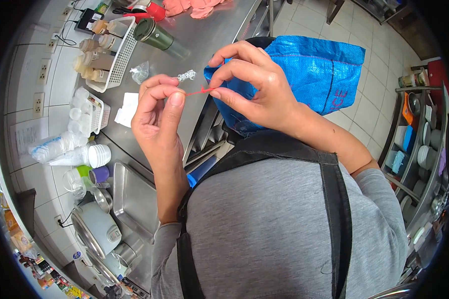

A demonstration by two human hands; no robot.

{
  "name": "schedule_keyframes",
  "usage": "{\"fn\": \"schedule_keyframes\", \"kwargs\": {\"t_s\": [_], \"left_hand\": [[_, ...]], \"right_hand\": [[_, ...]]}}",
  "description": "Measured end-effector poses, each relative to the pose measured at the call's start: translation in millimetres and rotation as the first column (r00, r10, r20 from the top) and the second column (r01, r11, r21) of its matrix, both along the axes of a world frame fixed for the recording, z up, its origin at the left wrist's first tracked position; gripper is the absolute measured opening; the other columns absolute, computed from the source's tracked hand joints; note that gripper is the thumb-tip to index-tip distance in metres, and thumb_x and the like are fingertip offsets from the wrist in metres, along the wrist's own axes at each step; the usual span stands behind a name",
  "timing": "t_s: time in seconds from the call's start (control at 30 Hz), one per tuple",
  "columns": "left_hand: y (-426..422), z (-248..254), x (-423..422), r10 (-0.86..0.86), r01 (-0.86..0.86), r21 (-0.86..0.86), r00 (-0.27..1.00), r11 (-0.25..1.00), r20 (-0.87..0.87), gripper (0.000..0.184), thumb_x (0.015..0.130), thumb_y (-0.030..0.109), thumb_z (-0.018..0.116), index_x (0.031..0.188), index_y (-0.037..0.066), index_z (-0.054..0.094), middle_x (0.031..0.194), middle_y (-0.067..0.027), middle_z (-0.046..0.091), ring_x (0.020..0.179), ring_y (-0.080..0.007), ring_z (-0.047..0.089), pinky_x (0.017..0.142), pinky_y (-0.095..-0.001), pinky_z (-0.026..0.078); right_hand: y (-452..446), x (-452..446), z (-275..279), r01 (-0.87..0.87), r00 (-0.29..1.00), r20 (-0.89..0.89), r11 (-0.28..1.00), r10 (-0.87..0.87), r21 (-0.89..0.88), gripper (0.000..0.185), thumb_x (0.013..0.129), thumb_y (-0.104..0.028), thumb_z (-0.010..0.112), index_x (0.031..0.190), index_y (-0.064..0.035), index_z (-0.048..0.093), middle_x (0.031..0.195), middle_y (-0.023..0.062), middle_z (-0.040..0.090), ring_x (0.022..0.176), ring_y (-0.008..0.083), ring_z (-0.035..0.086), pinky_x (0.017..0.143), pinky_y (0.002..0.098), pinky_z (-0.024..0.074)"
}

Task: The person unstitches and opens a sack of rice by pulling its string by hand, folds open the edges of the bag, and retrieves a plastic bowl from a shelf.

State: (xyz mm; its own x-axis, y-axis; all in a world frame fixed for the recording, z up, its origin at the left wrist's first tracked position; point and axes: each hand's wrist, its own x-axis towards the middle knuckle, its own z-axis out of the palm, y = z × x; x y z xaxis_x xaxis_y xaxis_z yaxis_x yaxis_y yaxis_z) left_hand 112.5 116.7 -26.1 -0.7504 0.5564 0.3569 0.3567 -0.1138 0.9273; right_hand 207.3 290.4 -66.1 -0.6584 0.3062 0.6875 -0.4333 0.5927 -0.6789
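Observation:
A thin red strand (199, 91) stretches between my two hands above the edge of the steel counter. My left hand (159, 107) pinches one end between thumb and forefinger. The other end is pinched by the thumb and fingertips of my right hand (257, 82), which is in front of a blue woven bag (314, 74). Just above the strand, a small silvery-white twisted bundle (187, 75) shows near my left fingertips. A crumpled clear plastic piece (140, 72) and a white paper (128, 109) lie on the counter beside my left hand.
A green tumbler (153, 34) lies near a white basket of bottles (118, 55). Cups (99, 155), an empty metal tray (132, 199) and a rice cooker (97, 229) stand at the lower left. A dish shelf (409, 144) is at the right.

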Motion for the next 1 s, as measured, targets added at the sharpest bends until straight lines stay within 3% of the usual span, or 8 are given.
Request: {"fn": "schedule_keyframes", "kwargs": {"t_s": [0.1, 0.3, 0.4, 0.8, 0.9, 1.0], "left_hand": [[-2, -1, -3, 0.018, -0.018, 0.005, 1.0, 1.0, 0.019, 0.012, 0.091, 0.01, 0.067, 0.096, -0.002, 0.067, 0.115, -0.0122, 0.06, 0.111, -0.0214, 0.057, 0.102, -0.0359, 0.04], [-2, -2, -6, 0.029, -0.029, 0.012, 1.0, 1.0, -0.004, 0.012, 0.091, 0.009, 0.067, 0.096, -0.002, 0.067, 0.114, -0.0117, 0.06, 0.111, -0.022, 0.057, 0.105, -0.0385, 0.041], [-2, -1, -6, 0.031, -0.031, 0.005, 0.999, 1.0, -0.022, 0.011, 0.091, 0.009, 0.067, 0.096, -0.001, 0.067, 0.113, -0.0114, 0.06, 0.111, -0.0221, 0.057, 0.105, -0.0391, 0.041], [-2, 0, -3, 0.022, -0.023, -0.025, 1.0, 0.999, -0.004, 0.011, 0.092, 0.008, 0.066, 0.094, -0.002, 0.067, 0.114, -0.0121, 0.06, 0.11, -0.0228, 0.057, 0.105, -0.0389, 0.04], [-8, -5, -14, -0.072, 0.074, 0.016, 0.992, 0.997, -0.103, 0.011, 0.091, 0.009, 0.067, 0.093, -0.002, 0.067, 0.114, -0.012, 0.06, 0.11, -0.0232, 0.058, 0.104, -0.0386, 0.041], [-9, -3, -14, 0.045, -0.041, 0.045, 0.996, 0.998, -0.076, 0.012, 0.09, 0.009, 0.068, 0.094, -0.003, 0.067, 0.115, -0.0131, 0.06, 0.111, -0.0237, 0.058, 0.104, -0.0386, 0.041]], "right_hand": [[2, 3, 3, -0.034, 0.998, 0.061, 0.999, 0.034, -0.003, 0.015, 0.076, -0.008, 0.08, 0.089, -0.0088, 0.072, 0.111, 0.0079, 0.065, 0.092, 0.0205, 0.063, 0.083, 0.0328, 0.0454], [2, 3, 3, -0.028, 0.998, 0.053, 1.0, 0.028, 0.007, 0.015, 0.075, -0.007, 0.08, 0.088, -0.0092, 0.072, 0.111, 0.0071, 0.065, 0.092, 0.0199, 0.063, 0.082, 0.0322, 0.045], [1, -1, -1, -0.004, 1.0, -0.006, 1.0, 0.004, -0.008, 0.013, 0.076, -0.011, 0.078, 0.087, -0.0139, 0.071, 0.105, 0.0014, 0.064, 0.085, 0.0166, 0.062, 0.073, 0.0326, 0.0365], [1, 0, -1, -0.006, 1.0, -0.003, 1.0, 0.006, -0.012, 0.014, 0.076, -0.011, 0.078, 0.087, -0.0143, 0.071, 0.104, 0.0003, 0.064, 0.086, 0.0166, 0.061, 0.074, 0.0324, 0.0358], [1, 1, -2, -0.022, 1.0, 0.016, 0.999, 0.023, -0.05, 0.014, 0.076, -0.011, 0.078, 0.087, -0.0148, 0.071, 0.105, -0.0003, 0.064, 0.087, 0.0163, 0.061, 0.075, 0.0325, 0.036], [4, 3, 1, -0.039, 0.999, 0.024, 0.999, 0.039, -0.023, 0.012, 0.079, -0.006, 0.079, 0.088, -0.0067, 0.073, 0.109, 0.0094, 0.065, 0.092, 0.0197, 0.065, 0.081, 0.0309, 0.0504]]}}
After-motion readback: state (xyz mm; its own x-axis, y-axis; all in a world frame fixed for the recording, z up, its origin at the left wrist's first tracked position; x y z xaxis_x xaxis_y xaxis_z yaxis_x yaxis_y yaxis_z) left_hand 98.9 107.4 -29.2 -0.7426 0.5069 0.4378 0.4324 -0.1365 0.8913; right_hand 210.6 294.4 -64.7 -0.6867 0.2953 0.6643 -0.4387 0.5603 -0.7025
